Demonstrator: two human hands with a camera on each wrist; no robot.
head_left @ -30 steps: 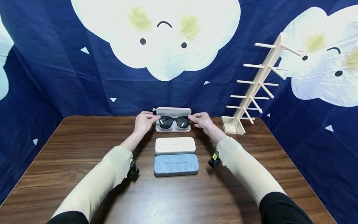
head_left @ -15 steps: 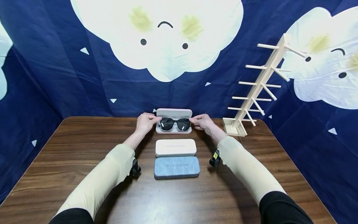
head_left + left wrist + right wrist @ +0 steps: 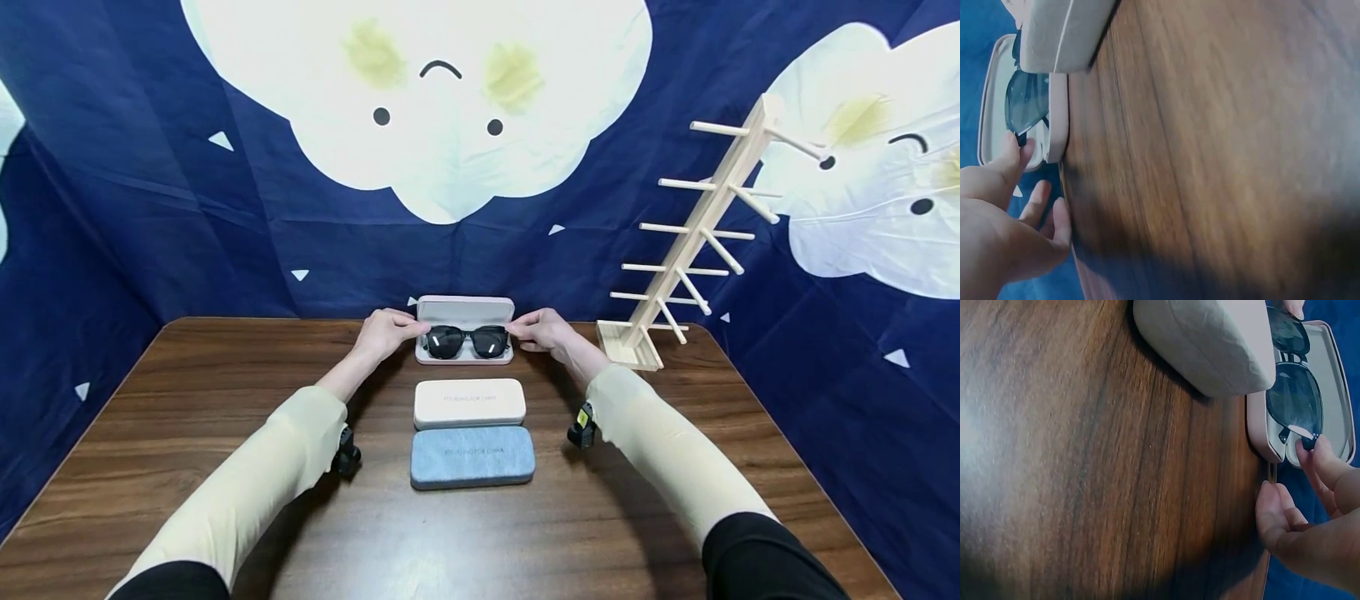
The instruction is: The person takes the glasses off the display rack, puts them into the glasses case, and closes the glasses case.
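Observation:
Black sunglasses (image 3: 446, 342), folded with the dark lenses facing me, sit at an opened pale pink glasses case (image 3: 465, 310) near the table's back edge. My left hand (image 3: 381, 335) pinches their left corner between thumb and finger; in the left wrist view that hand (image 3: 1004, 212) has its other fingers loosely bent. At the opposite corner, my right hand (image 3: 549, 331) pinches the frame the same way, as the right wrist view shows on the sunglasses (image 3: 1294, 397). Whether the frame touches the case's bottom cannot be made out.
A closed white glasses case (image 3: 470, 402) lies in front of the opened one, with a closed blue glasses case (image 3: 472, 457) right before it. At the back right stands a wooden peg rack (image 3: 705, 221). A dark blue cloth (image 3: 247, 242) with clouds hangs behind the table.
The sunglasses have come down slightly into the opened case, both hands lowering with them and keeping their pinch. The whole head view has shifted a little.

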